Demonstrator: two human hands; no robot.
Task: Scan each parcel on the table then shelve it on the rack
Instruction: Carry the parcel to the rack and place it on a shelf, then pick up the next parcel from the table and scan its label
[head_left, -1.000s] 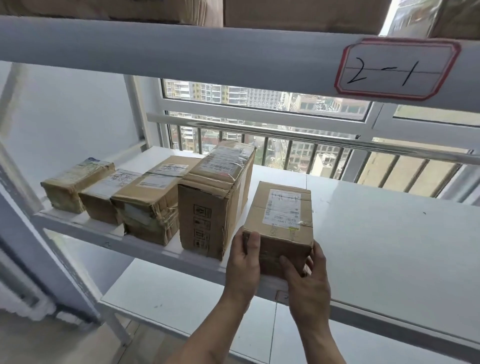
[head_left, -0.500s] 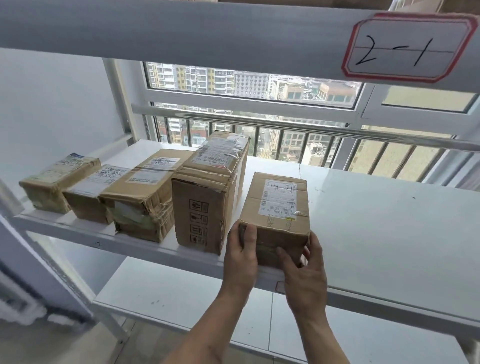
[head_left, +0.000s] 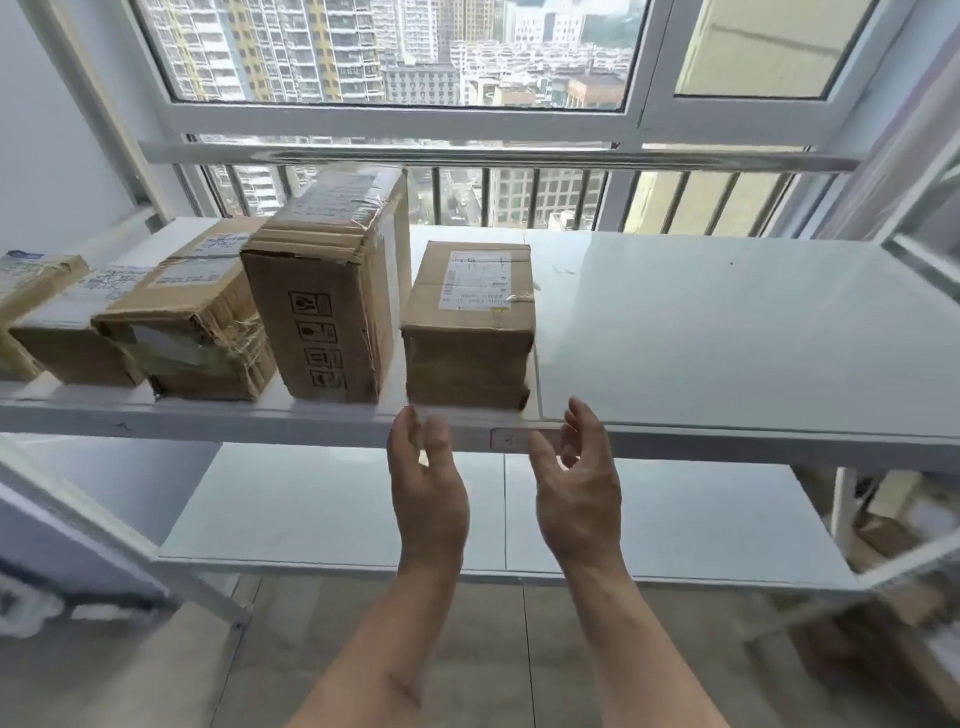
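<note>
A small brown cardboard parcel with a white label on top stands on the white rack shelf, right of a taller box. Further left along the shelf sit three flatter parcels, one beside the other. My left hand and my right hand hover just in front of the shelf edge below the small parcel, fingers relaxed and apart, touching nothing.
The right half of the shelf is bare white board. A lower shelf lies beneath. A window with metal bars stands behind the rack. Cardboard boxes sit on the floor at the right.
Both hands have let go of the small parcel and drawn back below the shelf edge. The parcel stays on the shelf. The camera has tilted down, so the upper beam is out of view.
</note>
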